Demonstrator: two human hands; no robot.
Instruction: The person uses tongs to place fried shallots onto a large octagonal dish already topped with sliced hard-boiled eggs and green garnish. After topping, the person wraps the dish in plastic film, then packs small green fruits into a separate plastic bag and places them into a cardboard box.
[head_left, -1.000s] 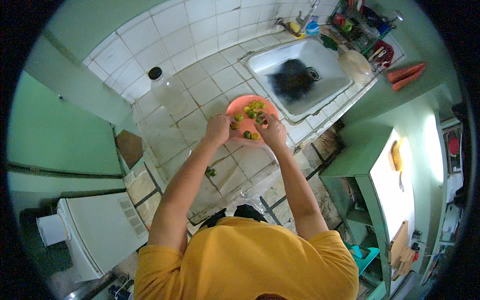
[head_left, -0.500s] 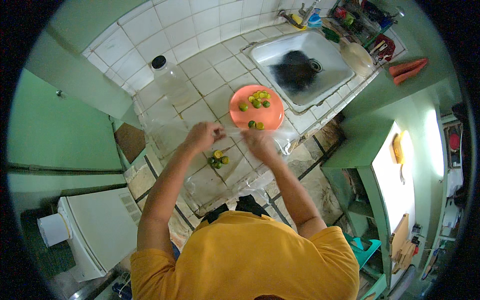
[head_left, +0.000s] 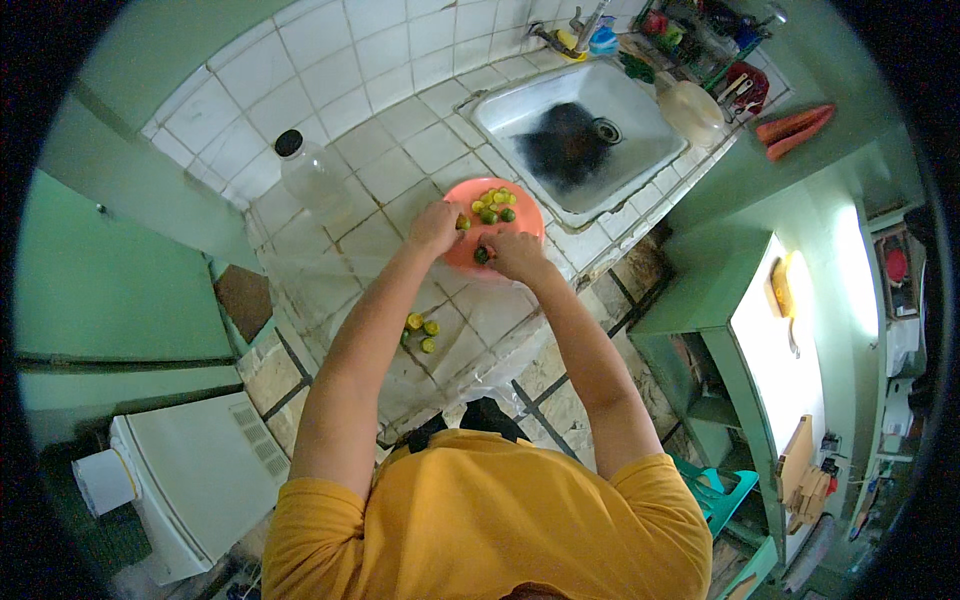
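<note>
A round coral plate [head_left: 530, 222] lies on the tiled counter, with several cut calamansi halves [head_left: 497, 198] grouped at its far side, green rind and yellow flesh showing. At the plate's left edge, my left hand [head_left: 436, 230] has its fingers closed on a calamansi half [head_left: 463, 222]. Over the near side of the plate, my right hand [head_left: 515, 254] pinches a dark green calamansi piece [head_left: 482, 255]. More calamansi halves [head_left: 430, 328] sit in a small heap on clear plastic sheeting [head_left: 463, 372], beside my left forearm.
A clear jar with a black lid [head_left: 290, 144] stands at the back left, near the tiled wall. Beyond the plate is a metal sink [head_left: 640, 165] holding something dark. A pale container [head_left: 690, 115] rests on the sink's right rim.
Both hands have moved forward from above the plastic onto the plate and closed on calamansi pieces there. The view has shifted slightly, and the heap on the plastic looks rearranged.
</note>
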